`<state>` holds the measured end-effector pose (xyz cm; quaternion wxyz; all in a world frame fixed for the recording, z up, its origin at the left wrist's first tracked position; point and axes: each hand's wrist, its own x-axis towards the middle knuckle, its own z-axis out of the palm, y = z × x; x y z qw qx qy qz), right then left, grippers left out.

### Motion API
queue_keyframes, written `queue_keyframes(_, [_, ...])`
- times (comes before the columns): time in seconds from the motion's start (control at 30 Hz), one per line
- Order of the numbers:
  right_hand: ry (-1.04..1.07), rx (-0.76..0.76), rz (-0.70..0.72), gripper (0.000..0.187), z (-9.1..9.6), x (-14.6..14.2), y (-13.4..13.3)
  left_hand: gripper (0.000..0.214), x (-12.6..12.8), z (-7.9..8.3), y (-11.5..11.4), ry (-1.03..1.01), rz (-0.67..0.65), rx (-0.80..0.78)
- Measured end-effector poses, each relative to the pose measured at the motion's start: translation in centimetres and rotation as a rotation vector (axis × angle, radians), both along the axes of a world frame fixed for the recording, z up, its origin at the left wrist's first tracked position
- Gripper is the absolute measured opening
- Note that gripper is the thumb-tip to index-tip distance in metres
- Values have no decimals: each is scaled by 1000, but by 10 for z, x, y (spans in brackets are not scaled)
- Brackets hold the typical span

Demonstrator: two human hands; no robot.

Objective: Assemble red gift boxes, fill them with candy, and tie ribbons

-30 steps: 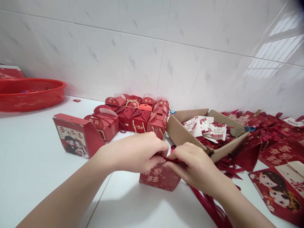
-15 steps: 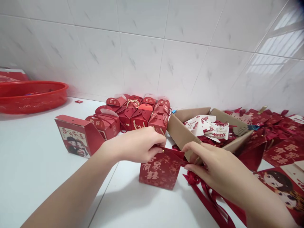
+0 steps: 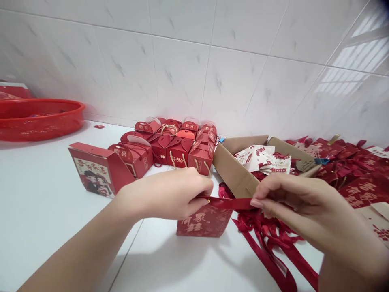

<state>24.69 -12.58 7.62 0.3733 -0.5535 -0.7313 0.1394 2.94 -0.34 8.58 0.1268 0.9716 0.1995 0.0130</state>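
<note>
A red gift box point(image 3: 204, 224) with gold lettering stands upright on the white tiles in front of me. My left hand point(image 3: 173, 194) is closed at its top left, pinching the top edge beside a small gold stud. From there a dark red ribbon point(image 3: 231, 203) stretches level across the top of the box. Its right part is pinched between thumb and forefinger of my right hand point(image 3: 291, 202). Below that hand lies a heap of loose red ribbons point(image 3: 270, 243). My left fingertips are partly hidden.
Several red handled boxes point(image 3: 179, 152) stand in rows near the wall, with a box bearing a couple picture point(image 3: 94, 174) at their left. A cardboard box point(image 3: 235, 178) holds white cards point(image 3: 258, 158). More red packets point(image 3: 361, 162) lie right; a red basin point(image 3: 39, 121) is far left.
My right hand has moved right, away from the box, drawing the ribbon out straight. My left hand stays on the box top, slightly lower in view.
</note>
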Motion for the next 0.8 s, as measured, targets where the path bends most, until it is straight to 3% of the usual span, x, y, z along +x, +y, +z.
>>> queue_keyframes(0.13, [-39, 41, 22, 2, 0, 8, 0, 13, 3, 0, -5, 43, -10, 4])
queue_keyframes(0.33, [72, 299, -23, 14, -7, 6, 3, 20, 11, -5, -5, -16, -53, 30])
queue_keyframes(0.67, [160, 262, 14, 16, -7, 2, 14, 18, 10, -4, -4, -37, -91, 1])
queue_keyframes(0.8, [277, 279, 3, 12, -18, 1, 30, 15, 8, -4, -5, -46, -94, 8])
